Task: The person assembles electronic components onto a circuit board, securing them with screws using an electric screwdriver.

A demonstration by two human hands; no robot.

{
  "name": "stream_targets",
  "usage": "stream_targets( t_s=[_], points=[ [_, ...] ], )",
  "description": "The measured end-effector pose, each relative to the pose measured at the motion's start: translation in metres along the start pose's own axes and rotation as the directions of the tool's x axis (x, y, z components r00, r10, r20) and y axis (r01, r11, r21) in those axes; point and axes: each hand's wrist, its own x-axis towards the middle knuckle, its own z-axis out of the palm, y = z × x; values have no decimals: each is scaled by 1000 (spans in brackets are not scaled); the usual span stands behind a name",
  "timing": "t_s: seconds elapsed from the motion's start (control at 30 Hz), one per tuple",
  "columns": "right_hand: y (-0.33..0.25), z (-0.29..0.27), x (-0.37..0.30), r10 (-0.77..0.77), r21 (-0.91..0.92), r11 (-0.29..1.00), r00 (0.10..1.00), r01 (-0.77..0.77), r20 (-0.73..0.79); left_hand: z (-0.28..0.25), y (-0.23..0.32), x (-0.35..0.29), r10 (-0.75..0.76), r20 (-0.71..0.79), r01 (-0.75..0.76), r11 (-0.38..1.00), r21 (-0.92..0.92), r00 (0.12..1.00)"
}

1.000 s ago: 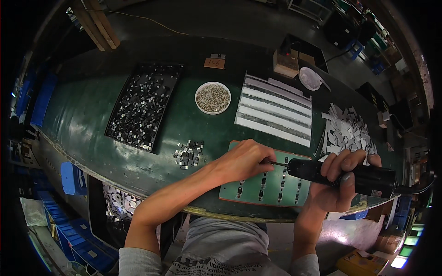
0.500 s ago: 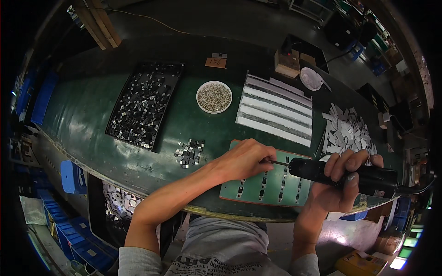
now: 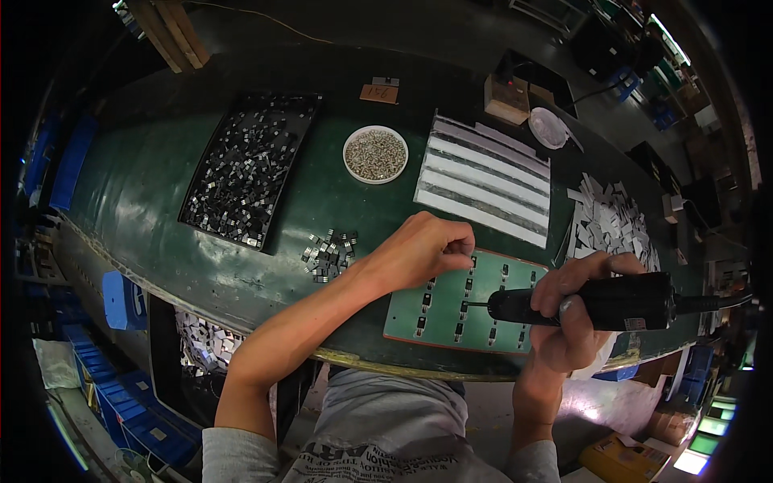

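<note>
My right hand (image 3: 570, 310) is wrapped round a black electric screwdriver (image 3: 632, 303), held level with its cable running off to the right. Its thin bit points left, over a green board (image 3: 399, 312) at the table's front edge. Rows of small black three-legged components (image 3: 427, 301) lie on this board. Above the board's far left part, my left hand (image 3: 431, 251) has its thumb and fingers pinched together; what they hold, if anything, is too small to tell. A loose pile of the same black components (image 3: 328, 258) lies left of the board, near my left forearm.
Farther back stand a black tray (image 3: 307, 109) of components and a white bowl (image 3: 347, 167) of small metal screws. A white-striped sheet (image 3: 481, 179) lies behind the board. Grey-white strips (image 3: 605, 219) are heaped at right, with a wooden block (image 3: 506, 100) and white dish (image 3: 548, 129) beyond.
The screwdriver has moved left and slightly down, its bit now lower on the board. My left hand has moved away from the bit, slightly up and to the left.
</note>
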Motion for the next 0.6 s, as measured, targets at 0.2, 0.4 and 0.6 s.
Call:
stream_targets(
  t_s=[0.2, 0.4, 0.6],
  points=[
    [2, 2, 1, -11, -70, 997, 998, 16, 69, 4, -5, -1, 92, -21, -92, 995, -27, 996],
    [6, 7, 2, -3, -146, 989, 990, 24, 142, 4, -6, 1, 106, 10, -105, 994, -39, 994],
    [7, 11, -2, 61, -201, 979, 985, -28, 160, 4, -6, 1, 159, 41, -157, 986, -55, 986]
  ],
)
